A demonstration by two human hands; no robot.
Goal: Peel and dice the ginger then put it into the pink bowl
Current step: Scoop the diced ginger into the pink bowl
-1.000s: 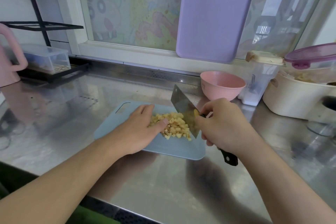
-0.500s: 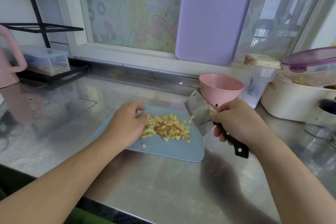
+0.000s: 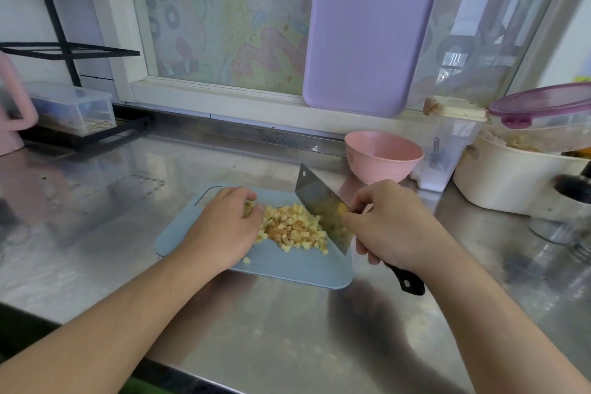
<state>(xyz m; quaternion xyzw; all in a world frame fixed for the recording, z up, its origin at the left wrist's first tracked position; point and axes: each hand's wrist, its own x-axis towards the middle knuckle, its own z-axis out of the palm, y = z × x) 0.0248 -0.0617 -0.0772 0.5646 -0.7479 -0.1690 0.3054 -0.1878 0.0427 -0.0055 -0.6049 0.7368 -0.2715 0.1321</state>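
Now the left hand (image 3: 224,227) is cupping its curled fingers against the diced ginger (image 3: 292,229) on the blue board (image 3: 287,269) while the right hand (image 3: 388,229), gripping the cleaver (image 3: 323,208), should be sliding the flat blade low under the heap, keeping pieces together for the pink bowl (image 3: 383,157).

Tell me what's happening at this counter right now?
A person is working on diced ginger piled on a blue cutting board. The right hand grips a cleaver whose blade stands at the right side of the pile. The left hand, its fingers curled, rests against the pile's left side, and one bit lies apart near the wrist. The pink bowl sits behind the board and looks empty, so no ginger has gone in yet.
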